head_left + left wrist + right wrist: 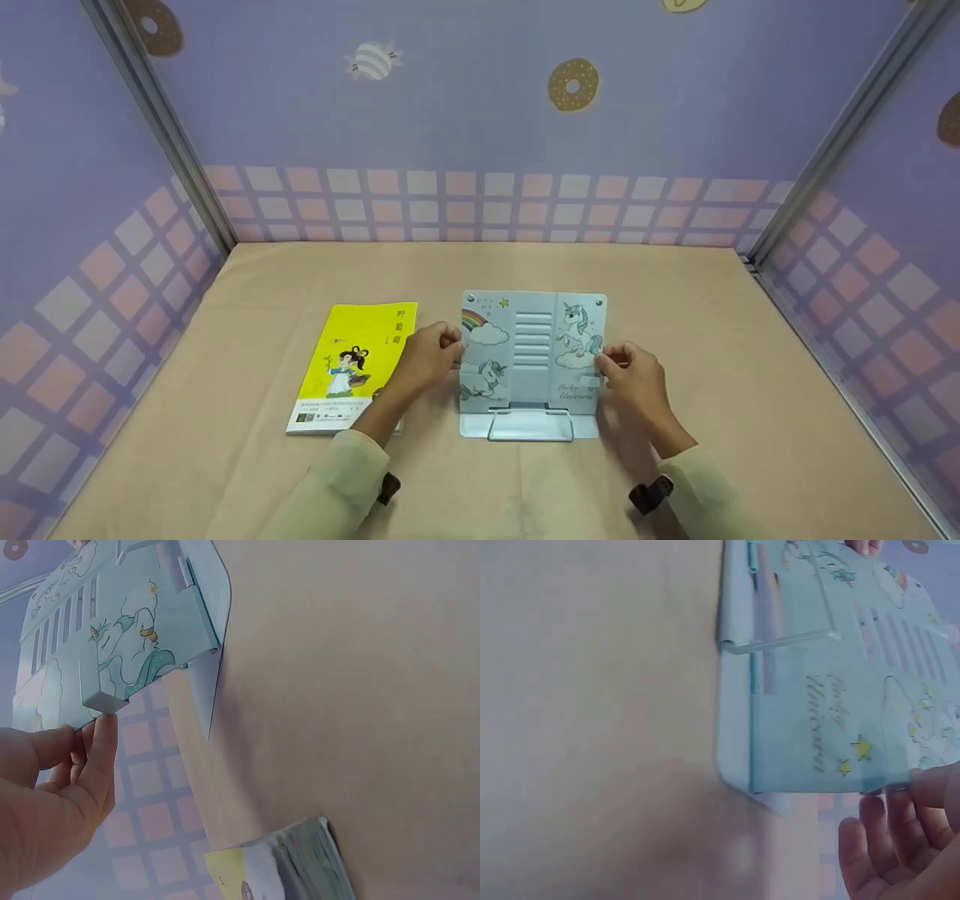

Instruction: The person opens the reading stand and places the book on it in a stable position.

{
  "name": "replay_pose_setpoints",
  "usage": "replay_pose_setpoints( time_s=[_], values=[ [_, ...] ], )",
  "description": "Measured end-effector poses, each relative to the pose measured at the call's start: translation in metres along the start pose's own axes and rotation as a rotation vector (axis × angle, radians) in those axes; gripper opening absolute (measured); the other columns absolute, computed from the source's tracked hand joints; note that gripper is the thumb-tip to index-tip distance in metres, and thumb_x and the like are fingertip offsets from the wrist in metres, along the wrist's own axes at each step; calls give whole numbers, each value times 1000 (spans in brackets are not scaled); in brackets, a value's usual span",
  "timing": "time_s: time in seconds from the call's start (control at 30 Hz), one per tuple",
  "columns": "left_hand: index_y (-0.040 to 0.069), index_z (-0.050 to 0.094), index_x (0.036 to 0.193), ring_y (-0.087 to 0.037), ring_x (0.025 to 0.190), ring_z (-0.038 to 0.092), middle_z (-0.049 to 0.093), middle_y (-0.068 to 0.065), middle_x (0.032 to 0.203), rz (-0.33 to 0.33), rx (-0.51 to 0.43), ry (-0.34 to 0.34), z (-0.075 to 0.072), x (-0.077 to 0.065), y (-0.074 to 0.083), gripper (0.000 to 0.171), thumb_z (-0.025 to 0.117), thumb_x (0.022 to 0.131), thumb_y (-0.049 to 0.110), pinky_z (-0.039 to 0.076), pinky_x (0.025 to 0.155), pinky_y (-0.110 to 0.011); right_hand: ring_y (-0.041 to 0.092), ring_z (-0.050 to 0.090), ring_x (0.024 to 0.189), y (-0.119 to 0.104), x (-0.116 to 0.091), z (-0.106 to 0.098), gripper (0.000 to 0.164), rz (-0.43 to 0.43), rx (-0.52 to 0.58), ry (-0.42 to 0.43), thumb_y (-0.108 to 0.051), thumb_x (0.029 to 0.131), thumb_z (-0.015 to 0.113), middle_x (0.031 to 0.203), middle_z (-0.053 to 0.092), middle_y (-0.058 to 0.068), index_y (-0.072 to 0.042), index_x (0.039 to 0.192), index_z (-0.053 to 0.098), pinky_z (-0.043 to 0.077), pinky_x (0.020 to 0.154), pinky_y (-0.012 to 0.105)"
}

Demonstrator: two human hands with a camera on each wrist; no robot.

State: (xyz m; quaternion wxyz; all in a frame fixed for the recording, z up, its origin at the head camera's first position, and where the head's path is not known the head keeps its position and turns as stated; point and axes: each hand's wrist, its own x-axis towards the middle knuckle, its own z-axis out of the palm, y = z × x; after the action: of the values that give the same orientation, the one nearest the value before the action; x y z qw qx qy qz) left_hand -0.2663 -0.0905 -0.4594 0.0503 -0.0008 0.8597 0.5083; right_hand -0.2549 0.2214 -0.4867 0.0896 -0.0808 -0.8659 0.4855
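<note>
A light-blue book stand [534,352] printed with unicorns, clouds and a rainbow stands raised at a tilt on the table. Several slots run down its middle, and a clear-looking bracket [531,429] sits at its foot. My left hand [431,354] pinches the plate's left edge between thumb and fingers; the left wrist view shows a small folded tab [103,686] just above the fingertips. At the opposite edge, my right hand [636,379] grips the plate with thumb and fingers, as the right wrist view also shows. What lies behind the plate is hidden.
A yellow book [349,360] with a drawn figure on its cover lies left of the stand, partly under my left forearm. A beige cloth [675,300] covers the table. Purple patterned walls [480,112] enclose its back and sides, with metal posts [161,124] at the corners.
</note>
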Motion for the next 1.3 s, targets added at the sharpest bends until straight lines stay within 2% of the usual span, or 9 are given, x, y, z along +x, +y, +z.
replay_pose_setpoints(
  time_s=[0.17,0.23,0.57,0.8,0.93,1.03,1.1,1.17,1.3],
  values=[
    [8,64,122,-22,98,65,68,-7,109,44,79,32,-12,3,-1,24,62,99,15,56,90,-31,21,61,92,-24,-1,5,15,-84,76,220,-16,99,61,102,68,12,-5,106,68,46,74,16],
    [8,64,125,-22,103,64,68,-8,114,58,129,59,-24,5,-3,28,63,99,16,55,93,-33,19,59,89,-41,-3,13,14,-136,124,229,-14,98,62,99,67,11,-4,106,69,46,72,15],
    [-1,56,137,-37,123,57,59,-22,135,-106,342,135,-108,-2,-32,40,56,100,14,50,104,-46,18,67,98,-133,-38,96,24,-289,173,-228,-13,97,63,111,72,7,-9,119,69,57,85,29],
    [-12,45,143,-46,131,49,48,-33,147,-288,469,75,-146,-22,-67,53,53,101,19,40,113,-57,27,59,130,-160,-54,151,52,5,101,-510,-27,97,62,145,59,9,-10,146,51,50,108,44],
    [-19,44,140,-48,127,52,48,-37,144,-357,527,-14,-159,-31,-82,56,53,100,20,42,111,-58,24,63,110,-158,-55,173,62,256,173,-619,-25,97,61,132,61,13,-2,151,41,54,98,37],
    [-19,55,124,-35,94,63,63,-32,111,-382,517,-40,-163,-33,-89,46,54,98,19,56,86,-42,17,55,75,-152,-55,185,57,372,194,-645,-21,96,62,95,58,7,5,144,45,51,73,27],
    [-13,62,105,-22,70,56,61,-18,84,-404,494,-40,-163,-33,-92,32,55,97,18,50,64,-30,15,49,67,-149,-55,193,49,403,166,-636,-18,95,63,85,50,4,6,136,51,47,64,25],
    [-4,61,90,-12,57,44,47,-4,68,-436,469,-37,-162,-32,-94,21,57,95,16,37,52,-23,16,52,69,-146,-56,200,40,426,121,-623,-17,95,64,84,51,4,5,127,57,50,64,25],
    [-1,61,86,-10,53,44,46,-1,63,-488,471,-32,-160,-32,-96,15,60,93,13,36,48,-21,21,64,85,-143,-56,211,29,467,111,-611,-14,95,64,98,61,9,4,118,61,60,74,29]
  ],
)
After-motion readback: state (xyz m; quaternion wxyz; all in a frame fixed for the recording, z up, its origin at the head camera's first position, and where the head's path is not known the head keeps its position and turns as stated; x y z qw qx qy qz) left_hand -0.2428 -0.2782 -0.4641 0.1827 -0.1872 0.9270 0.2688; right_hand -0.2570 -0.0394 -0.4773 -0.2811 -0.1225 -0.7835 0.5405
